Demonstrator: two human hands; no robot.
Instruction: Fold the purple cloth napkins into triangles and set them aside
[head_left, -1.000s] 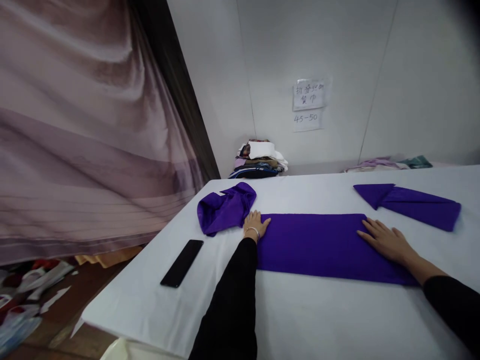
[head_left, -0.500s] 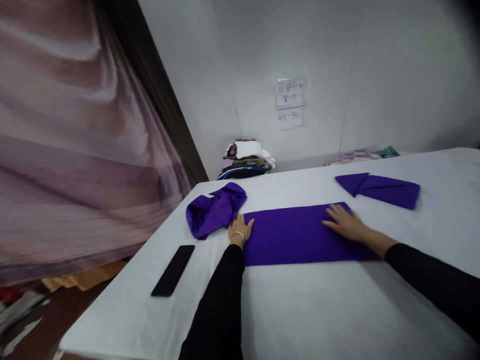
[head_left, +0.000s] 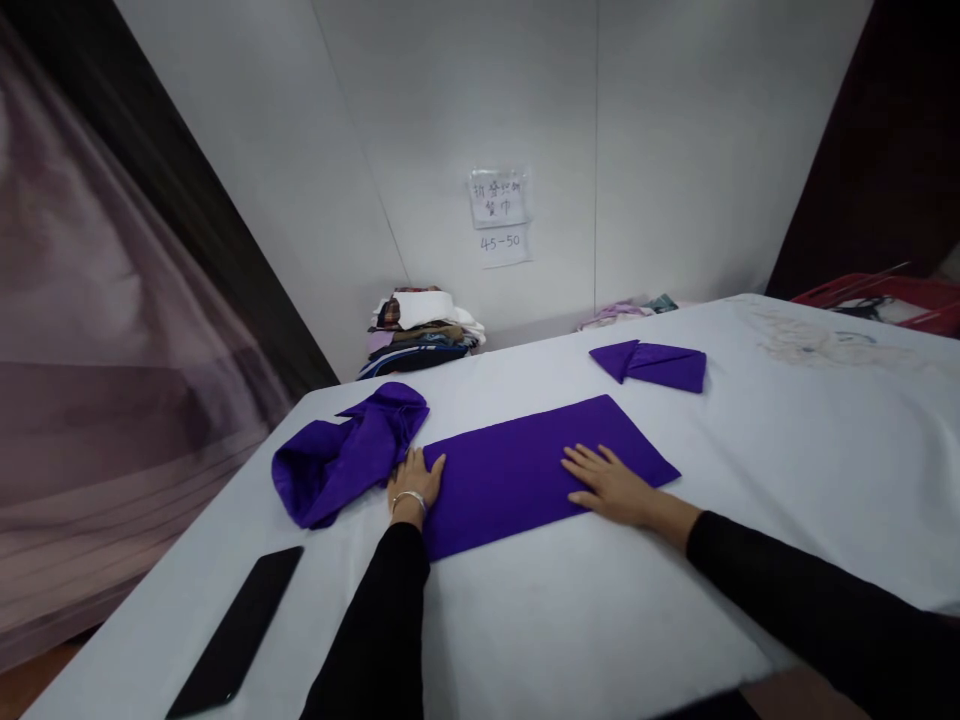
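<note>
A purple cloth napkin [head_left: 510, 465], folded into a long flat strip, lies on the white-covered table [head_left: 570, 620]. My left hand [head_left: 416, 482] rests open on its left end, fingers flat, with a bracelet at the wrist. Flat on the right part of the strip, near its front edge, my right hand [head_left: 609, 485] has its fingers spread. A loose, crumpled purple cloth [head_left: 349, 455] lies just left of my left hand. Farther back on the right is another purple napkin [head_left: 664, 366], folded narrow with a pointed left end.
A black phone-like slab [head_left: 238, 632] lies at the table's left front. Behind the table sits a pile of folded clothes [head_left: 424, 330]. A handwritten paper sign [head_left: 500, 215] hangs on the wall. At the far right is a red basket [head_left: 885, 300], and a curtain [head_left: 112, 400] hangs at left.
My right hand has slid left and toward the front edge along the folded napkin, uncovering its pointed right end. My left hand stays on the left end. The camera view has turned right.
</note>
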